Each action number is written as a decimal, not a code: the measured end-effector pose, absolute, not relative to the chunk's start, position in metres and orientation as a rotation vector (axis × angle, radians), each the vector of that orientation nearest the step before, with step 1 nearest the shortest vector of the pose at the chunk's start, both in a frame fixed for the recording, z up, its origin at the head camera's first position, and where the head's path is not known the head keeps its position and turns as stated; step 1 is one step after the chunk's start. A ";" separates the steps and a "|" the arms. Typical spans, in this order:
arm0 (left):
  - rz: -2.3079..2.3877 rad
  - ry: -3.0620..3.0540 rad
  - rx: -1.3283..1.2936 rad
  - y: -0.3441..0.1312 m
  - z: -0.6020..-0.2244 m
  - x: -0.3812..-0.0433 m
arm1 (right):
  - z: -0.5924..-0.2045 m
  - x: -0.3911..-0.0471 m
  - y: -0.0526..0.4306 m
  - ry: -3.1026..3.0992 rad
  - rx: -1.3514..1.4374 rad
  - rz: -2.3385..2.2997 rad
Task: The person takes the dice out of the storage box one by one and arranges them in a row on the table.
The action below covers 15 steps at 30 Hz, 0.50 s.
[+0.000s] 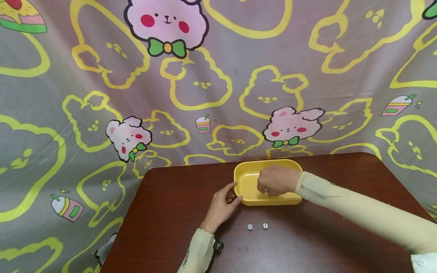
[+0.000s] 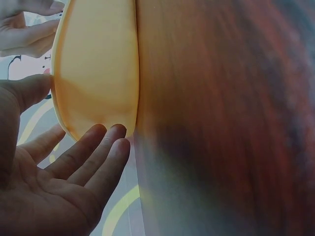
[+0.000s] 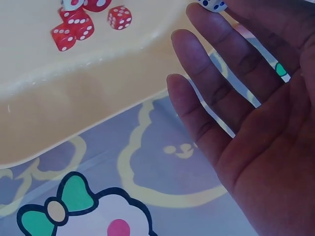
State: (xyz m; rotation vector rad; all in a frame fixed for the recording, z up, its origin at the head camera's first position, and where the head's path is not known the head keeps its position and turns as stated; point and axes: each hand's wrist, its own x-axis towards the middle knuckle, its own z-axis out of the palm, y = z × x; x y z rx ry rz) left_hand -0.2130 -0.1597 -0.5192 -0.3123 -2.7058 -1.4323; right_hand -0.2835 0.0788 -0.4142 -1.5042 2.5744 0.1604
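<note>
A yellow tub (image 1: 269,202) stands at the back of the table. My left hand (image 1: 221,206) is at its left front corner, thumb at the rim (image 2: 55,64) and the other fingers fairly straight against the end wall. Over the tub is my right hand (image 1: 278,180), wearing a ring. Its thumb and forefinger pinch a white die (image 3: 212,5) with blue pips, while the other fingers stretch out loosely. Inside the tub lie several red dice (image 3: 119,17) and a white die (image 3: 73,4) with a red pip. The right hand hides part of the tub's inside in the head view.
Two white dice, one on the left (image 1: 250,227) and one on the right (image 1: 265,226), sit on the dark wood table (image 1: 170,216) in front of the tub. A patterned cloth (image 1: 218,91) hangs close behind the table's back edge.
</note>
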 end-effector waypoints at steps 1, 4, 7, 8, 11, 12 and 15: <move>-1.432 -2.707 -0.311 -0.160 -0.519 -0.213 | -0.413 -0.282 0.079 2.578 -1.504 0.160; -1.431 -2.710 -0.311 -0.160 -0.519 -0.213 | -0.411 -0.277 0.079 2.588 -1.523 0.168; -1.430 -2.712 -0.311 -0.160 -0.519 -0.212 | -0.410 -0.272 0.080 2.593 -1.543 0.177; -1.430 -2.712 -0.311 -0.160 -0.519 -0.212 | -0.409 -0.271 0.080 2.592 -1.547 0.180; -1.430 -2.711 -0.308 -0.160 -0.519 -0.212 | -0.409 -0.267 0.080 2.589 -1.545 0.177; -1.431 -2.709 -0.307 -0.160 -0.519 -0.212 | -0.409 -0.266 0.080 2.588 -1.547 0.177; -1.433 -2.706 -0.309 -0.160 -0.519 -0.212 | -0.410 -0.263 0.080 2.592 -1.552 0.183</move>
